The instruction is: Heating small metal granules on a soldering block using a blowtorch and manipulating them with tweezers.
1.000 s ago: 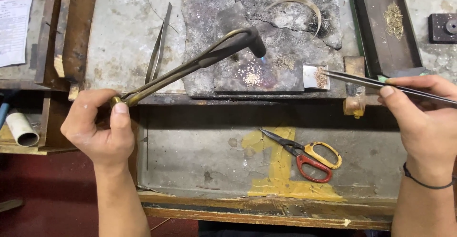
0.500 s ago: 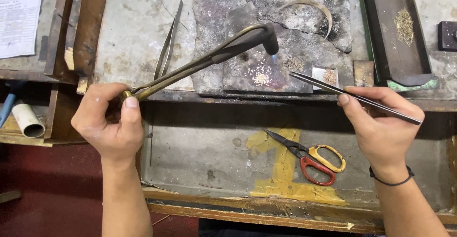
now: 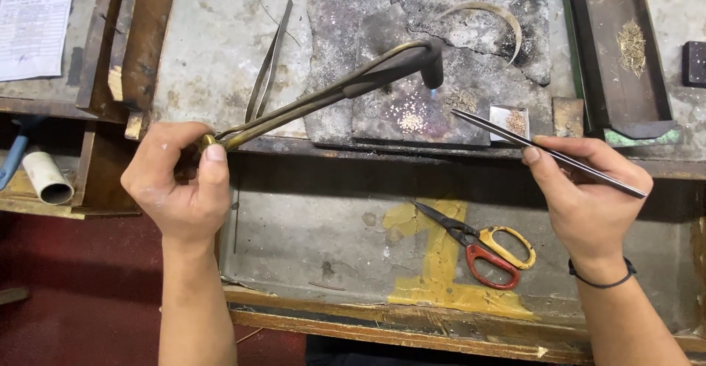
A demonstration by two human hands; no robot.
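Now, from the head camera, I see my left hand (image 3: 179, 186) closed around the brass end of a long bent-nozzle torch (image 3: 331, 94), thumb pressed up near the fitting. Its tube runs up and away from that hand toward my right, and the dark nozzle points down over a charred soldering block (image 3: 368, 120). A small cluster of pale grains (image 3: 409, 121) lies on the block just below the nozzle. My right hand (image 3: 588, 197) pinches a long pair of dark tweezers (image 3: 548, 153) between thumb and fingers; the tips reach toward my left hand and hover beside a small square metal dish (image 3: 509, 120) at the block's edge. A spare pair of tweezers (image 3: 268, 61) lies on the bench beyond my left hand. Scissors with a yellow and a red handle (image 3: 478, 245) lie in the lower tray between my hands, nearer the right. A curved metal strip (image 3: 489, 15) rests on the block's far part. Beyond my right hand stands a dark tray (image 3: 588, 50) holding fine brass-coloured scraps.
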